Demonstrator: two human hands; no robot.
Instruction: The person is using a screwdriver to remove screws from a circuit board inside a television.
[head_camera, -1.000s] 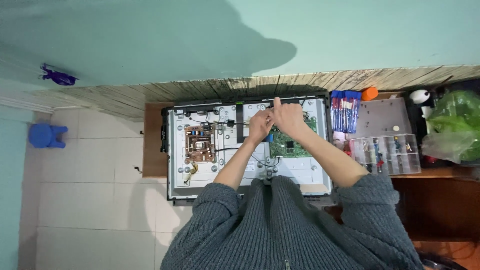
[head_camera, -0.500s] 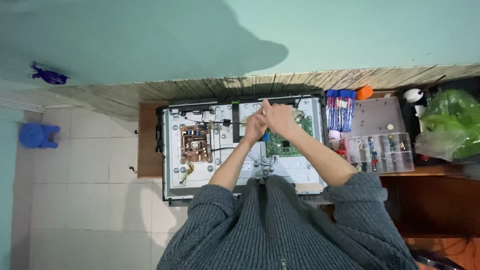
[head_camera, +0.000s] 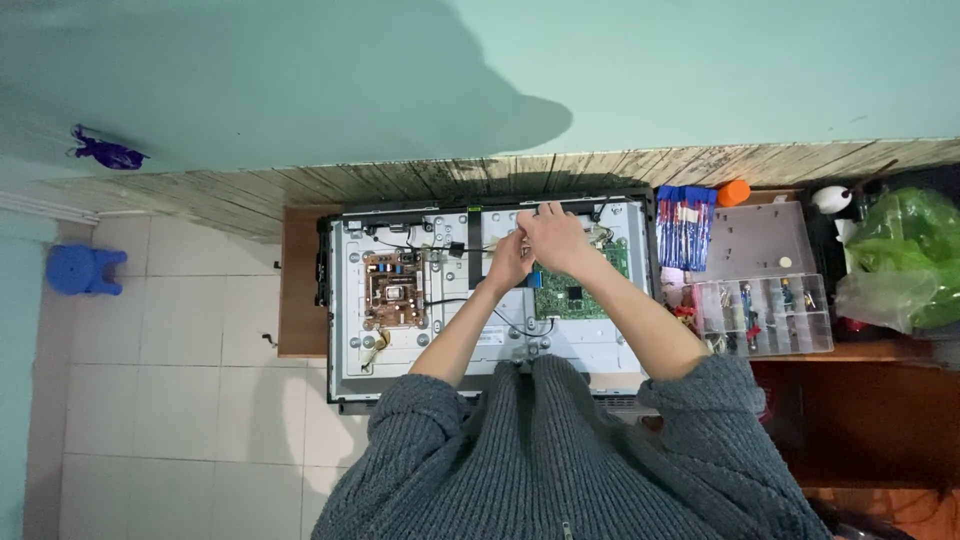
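Grip unclear: both hands (head_camera: 535, 250) meet near the panel's (head_camera: 345, 300) far edge.

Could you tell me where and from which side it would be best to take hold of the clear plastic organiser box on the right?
Probably the clear organiser box by its two short end walls, coming from above with both hands. It lies flat with its lid swung open and compartments exposed, so lifting by the lid risks tipping the small parts out.
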